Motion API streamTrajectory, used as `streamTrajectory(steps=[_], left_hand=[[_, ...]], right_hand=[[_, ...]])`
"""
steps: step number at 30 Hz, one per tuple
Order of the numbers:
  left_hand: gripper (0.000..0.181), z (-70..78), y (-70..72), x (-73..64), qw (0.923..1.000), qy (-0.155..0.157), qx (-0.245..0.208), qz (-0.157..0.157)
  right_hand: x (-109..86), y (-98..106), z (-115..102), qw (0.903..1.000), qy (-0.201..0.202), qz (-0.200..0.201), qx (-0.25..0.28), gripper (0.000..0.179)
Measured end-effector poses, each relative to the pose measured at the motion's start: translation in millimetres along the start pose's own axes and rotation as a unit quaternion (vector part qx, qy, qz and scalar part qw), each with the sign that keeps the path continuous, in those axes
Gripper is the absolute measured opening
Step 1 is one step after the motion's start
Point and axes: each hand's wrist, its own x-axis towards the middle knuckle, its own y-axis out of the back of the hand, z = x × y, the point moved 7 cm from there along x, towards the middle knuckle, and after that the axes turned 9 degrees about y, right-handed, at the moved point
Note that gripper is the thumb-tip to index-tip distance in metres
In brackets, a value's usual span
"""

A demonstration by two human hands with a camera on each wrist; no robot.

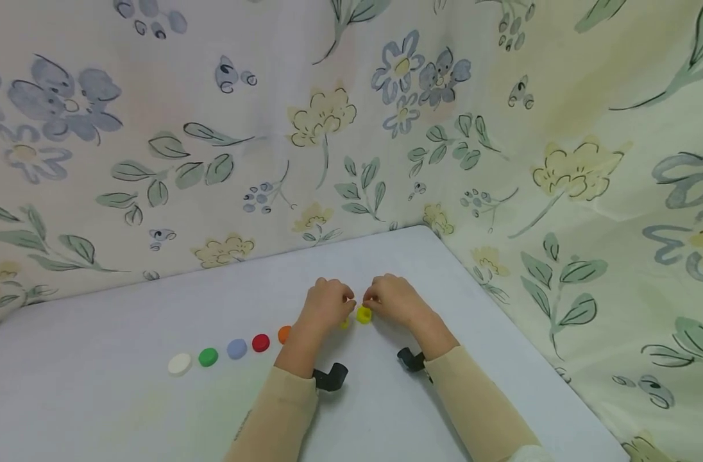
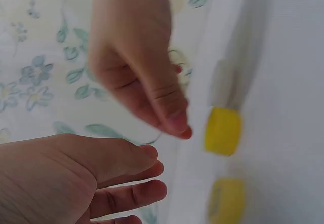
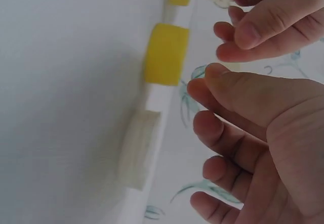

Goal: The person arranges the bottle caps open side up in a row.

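My left hand (image 1: 326,303) is above the table with thumb and fingers loosely bent; nothing shows between its fingers in the left wrist view. My right hand (image 1: 394,298) faces it, thumb and index tips close together, with nothing visible in them. Below and between the hands sits a small yellow round piece (image 1: 364,315), apart from the fingertips in both wrist views. A second yellow piece (image 2: 226,201) is beside it, mostly covered by my left hand in the head view. Past the first yellow piece, a pale whitish piece (image 3: 139,150) shows in the right wrist view.
Leftward along the white table (image 1: 115,398) runs a row of round pieces: orange (image 1: 285,334), red (image 1: 261,342), blue (image 1: 237,349), green (image 1: 208,357) and white (image 1: 179,364). Flower-patterned cloth (image 1: 259,160) hangs behind and at the right. Black wrist mounts (image 1: 331,377) sit under both wrists.
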Motion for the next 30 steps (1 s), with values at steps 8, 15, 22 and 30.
streamTrajectory(steps=[8, 15, 22, 30], left_hand=[[0.022, -26.3, 10.4, -17.7, 0.9992, 0.039, -0.006, -0.005], [0.022, -29.9, -1.7, -20.7, 0.9986, -0.011, 0.053, -0.004], [0.014, -25.8, -7.3, -19.7, 0.9949, -0.033, 0.093, 0.022], [0.013, -20.3, -10.1, -18.9, 0.9935, -0.046, 0.102, 0.020]], right_hand=[[-1.1, -2.6, -18.2, 0.9930, -0.054, -0.056, 0.089, 0.015], [15.7, 0.9, -39.2, 0.9924, -0.051, -0.077, 0.082, 0.013], [21.2, -11.4, -42.6, 0.9950, -0.039, -0.088, 0.028, 0.012], [25.5, -24.4, -41.4, 0.9966, -0.018, -0.075, -0.029, 0.017]])
